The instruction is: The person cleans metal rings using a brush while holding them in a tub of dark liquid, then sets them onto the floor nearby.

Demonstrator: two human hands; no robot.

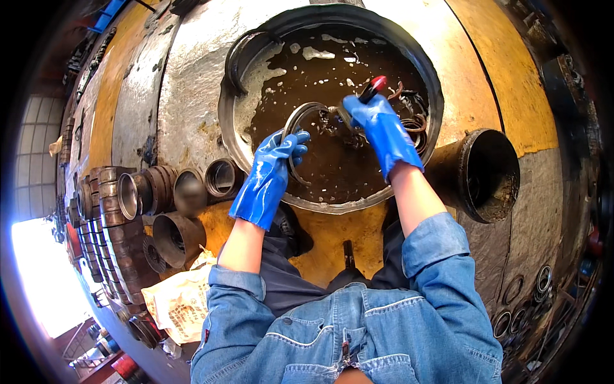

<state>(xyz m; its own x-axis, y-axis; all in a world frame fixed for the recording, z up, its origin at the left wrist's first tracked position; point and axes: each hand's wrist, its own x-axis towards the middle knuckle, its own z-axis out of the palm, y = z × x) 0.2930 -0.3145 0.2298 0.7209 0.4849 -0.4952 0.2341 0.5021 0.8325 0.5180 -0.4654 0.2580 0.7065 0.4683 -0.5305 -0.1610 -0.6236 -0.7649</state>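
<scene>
Over a round black basin (441,96) of brown liquid, both my hands work in blue rubber gloves. My left hand (276,153) is closed on a thin metal ring (298,118), held tilted above the liquid. In my right hand (374,121) is a tool with a black, red-tipped handle (377,84). Its working end is blurred beside the ring's right side, so its kind cannot be told. Several brown rings (416,123) rest at the basin's right side, and a dark ring (235,61) leans over its left rim.
A wide metal cylinder (473,176) lies right of the basin. Metal sleeves (220,177) and stacked ringed parts (112,198) stand on the left, with a paper sack (182,301) nearer me. More rings (503,323) lie at the lower right. The floor is metal plates.
</scene>
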